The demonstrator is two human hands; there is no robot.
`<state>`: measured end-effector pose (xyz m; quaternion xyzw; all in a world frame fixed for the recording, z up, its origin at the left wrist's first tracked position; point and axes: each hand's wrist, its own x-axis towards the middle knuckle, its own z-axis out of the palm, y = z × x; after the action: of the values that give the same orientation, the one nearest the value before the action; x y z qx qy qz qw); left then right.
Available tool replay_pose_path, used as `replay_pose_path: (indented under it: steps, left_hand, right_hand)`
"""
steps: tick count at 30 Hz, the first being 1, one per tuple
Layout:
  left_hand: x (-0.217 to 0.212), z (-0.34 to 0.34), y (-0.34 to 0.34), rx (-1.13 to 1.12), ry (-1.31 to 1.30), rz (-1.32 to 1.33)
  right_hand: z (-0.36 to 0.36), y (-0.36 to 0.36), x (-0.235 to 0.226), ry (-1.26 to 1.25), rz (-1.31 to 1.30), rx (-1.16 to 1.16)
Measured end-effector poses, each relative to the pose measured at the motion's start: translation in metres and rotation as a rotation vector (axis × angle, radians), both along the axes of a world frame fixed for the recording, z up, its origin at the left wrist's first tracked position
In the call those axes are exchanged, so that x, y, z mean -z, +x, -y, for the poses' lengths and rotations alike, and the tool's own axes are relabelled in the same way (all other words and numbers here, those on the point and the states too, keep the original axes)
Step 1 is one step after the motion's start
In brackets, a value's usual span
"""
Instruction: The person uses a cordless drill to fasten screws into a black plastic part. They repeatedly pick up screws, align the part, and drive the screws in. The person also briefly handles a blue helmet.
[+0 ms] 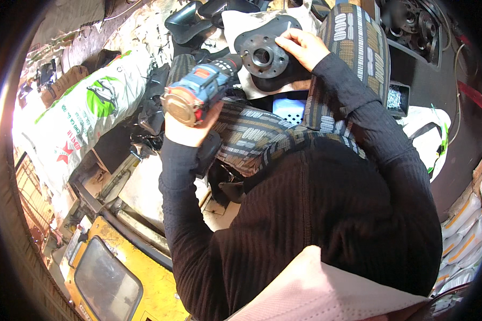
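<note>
My left hand (186, 131) is wrapped round the handle of a blue cordless drill (204, 85). The drill's black chuck points right, with its tip beside the left rim of a black round flange (265, 68); I cannot tell whether they touch. Small holes ring the flange, around a larger central bore. It lies over a black, wavy-edged plate (276, 29) across my lap. Above the flange's upper right rim, my right hand (305, 47) has thumb and forefinger pinched together; whatever is between them is too small to make out. White sheeting (235, 21) lies under the plate.
More black moulded parts (186, 24) are heaped at the far left. Black flanges (412, 24) fill a bin at the far right, near a small box of screws (397, 99). A blue perforated basket (289, 108) sits between my legs. White printed sacks (85, 109) and a yellow machine (110, 273) stand left.
</note>
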<state>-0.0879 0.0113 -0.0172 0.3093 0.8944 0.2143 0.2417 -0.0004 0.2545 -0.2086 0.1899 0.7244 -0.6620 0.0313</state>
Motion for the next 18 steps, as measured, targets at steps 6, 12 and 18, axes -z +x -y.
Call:
replay_pose_path:
  steps: [6,12,18]
  left_hand:
    - [-0.004,-0.010,0.001,-0.344,-0.034,0.309]
    - [0.001,-0.019,0.002,-0.449,-0.063,0.409]
    - [0.000,-0.023,0.003,-0.372,-0.022,0.348]
  right_hand:
    - [0.007,0.003,-0.007,-0.006,0.003,0.046]
    - [0.005,0.001,-0.003,0.020,0.011,0.060]
    - [0.005,-0.001,-0.007,0.098,0.047,0.013]
